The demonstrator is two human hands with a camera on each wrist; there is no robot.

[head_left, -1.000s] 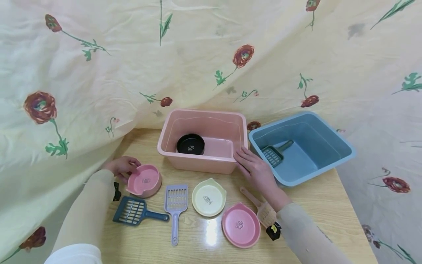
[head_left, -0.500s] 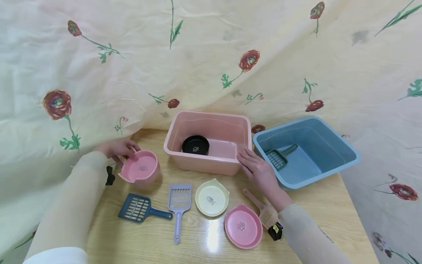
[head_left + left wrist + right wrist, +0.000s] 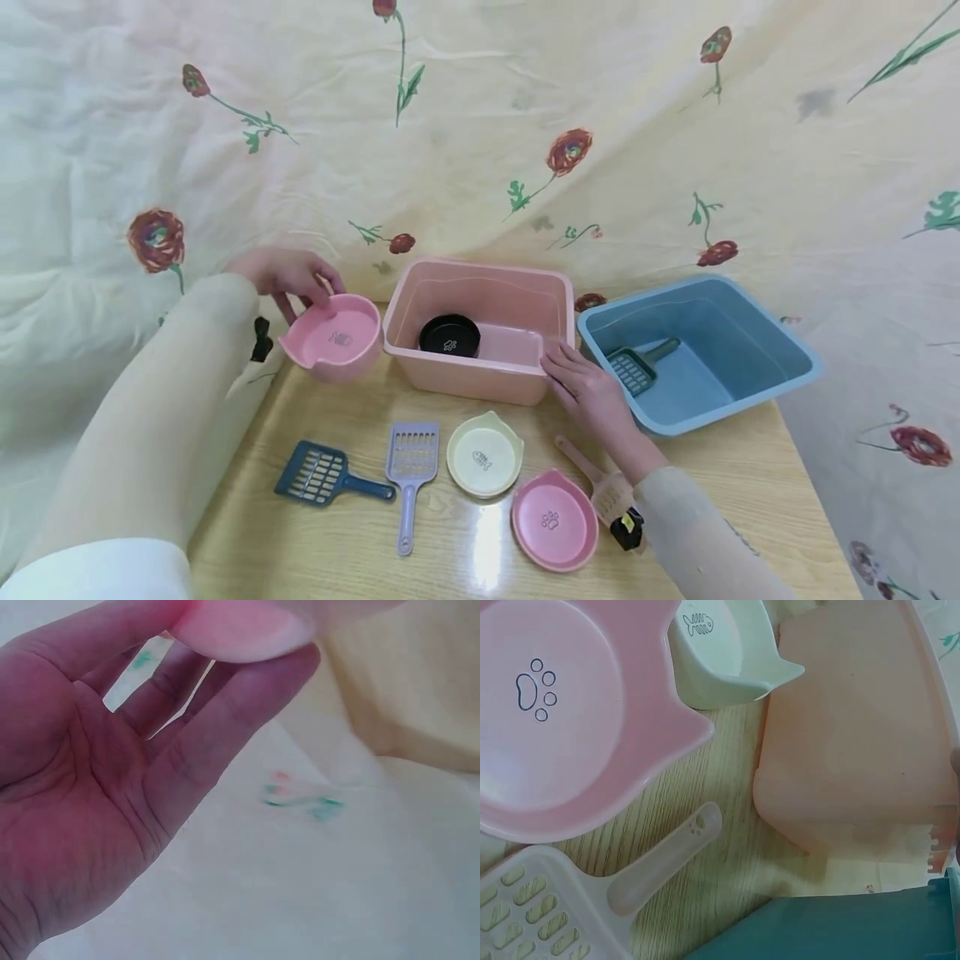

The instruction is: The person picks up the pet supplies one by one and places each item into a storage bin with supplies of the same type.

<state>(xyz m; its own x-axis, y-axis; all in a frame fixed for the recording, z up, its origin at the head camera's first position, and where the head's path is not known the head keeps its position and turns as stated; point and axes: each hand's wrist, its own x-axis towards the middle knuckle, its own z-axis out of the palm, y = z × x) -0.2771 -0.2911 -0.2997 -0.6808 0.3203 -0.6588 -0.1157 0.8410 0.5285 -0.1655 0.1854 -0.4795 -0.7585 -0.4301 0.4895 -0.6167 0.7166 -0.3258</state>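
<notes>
My left hand [image 3: 294,275] pinches the rim of a pink pet bowl [image 3: 352,327] with a fish-bone print, holding it tilted above the table left of the pink litter box [image 3: 468,379]. In the left wrist view, thumb and fingers meet at the edge of this bowl [image 3: 244,630]. My right hand [image 3: 592,396] rests with extended fingers on the front right corner of the pink litter box. Inside that box lies a black bowl [image 3: 450,335] with a paw print. The right wrist view shows the box's side wall [image 3: 855,727]; the hand is almost wholly outside it.
Right of the pink box stands a blue litter box [image 3: 697,408] holding a dark green scoop [image 3: 633,371]. Toward the front lie a dark blue scoop [image 3: 318,475], a lilac scoop [image 3: 408,471], a cream bowl [image 3: 483,458], a pink paw-print bowl [image 3: 553,523] and a beige scoop [image 3: 600,483].
My left hand has lifted the pink fish-print bowl off the table and carried it up and back, toward the pink litter box. The right hand stays at the box's corner.
</notes>
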